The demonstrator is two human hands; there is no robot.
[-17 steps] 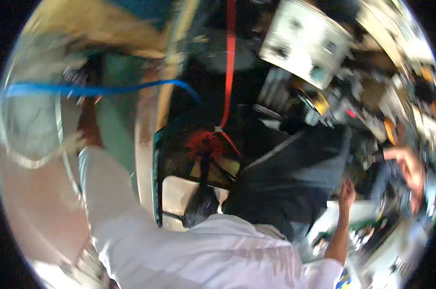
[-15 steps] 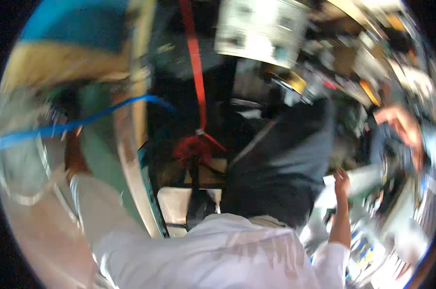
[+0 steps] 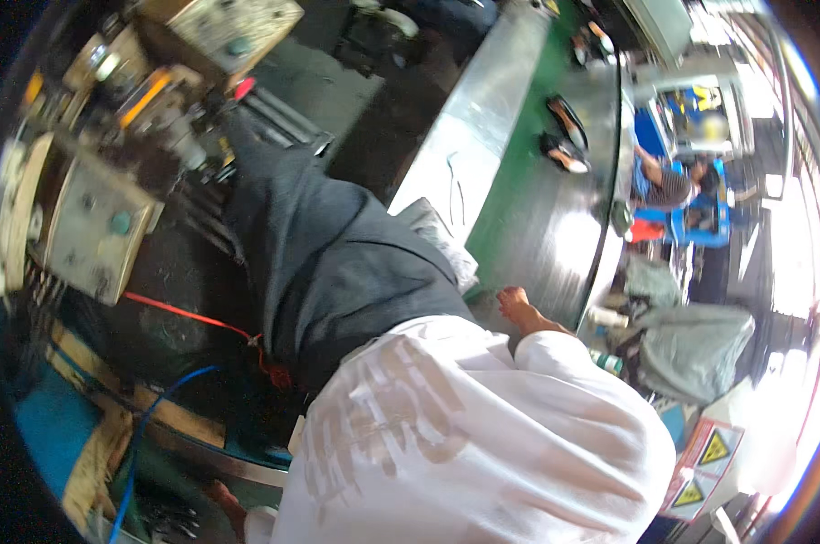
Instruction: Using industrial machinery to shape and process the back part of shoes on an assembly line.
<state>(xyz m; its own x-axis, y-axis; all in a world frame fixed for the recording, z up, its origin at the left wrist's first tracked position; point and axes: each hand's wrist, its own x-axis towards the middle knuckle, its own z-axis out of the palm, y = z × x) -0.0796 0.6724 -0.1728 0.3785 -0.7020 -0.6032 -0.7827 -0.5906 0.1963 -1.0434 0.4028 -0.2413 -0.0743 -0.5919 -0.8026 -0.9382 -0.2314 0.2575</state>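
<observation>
My right hand (image 3: 519, 308) hangs beside my hip with its fingers loosely bent but apart, and nothing shows in it. Just beyond it lies a grey cloth (image 3: 437, 240) at the end of a long bright metal strip (image 3: 482, 109). On that strip rests a thin two-legged tool (image 3: 456, 189), too small to name. My left hand (image 3: 221, 497) is low at the left, dark and partly out of sight past my white shirt; its fingers cannot be made out. Nearest to it are a metal edge (image 3: 237, 467) and a blue hose (image 3: 156, 403).
Two worn boxes with knobs, one nearer (image 3: 97, 227) and one farther (image 3: 237, 36), stand left. A red strap (image 3: 188, 314) stretches near my legs. Shoes of other people (image 3: 568, 136) show on the floor; a person in a striped top (image 3: 673, 186) is at the right. A covered machine (image 3: 695, 349) stands near right.
My view has swung to the right, so the boxes and red strap now sit at the left. My right hand remains beside my body, free of any visible object.
</observation>
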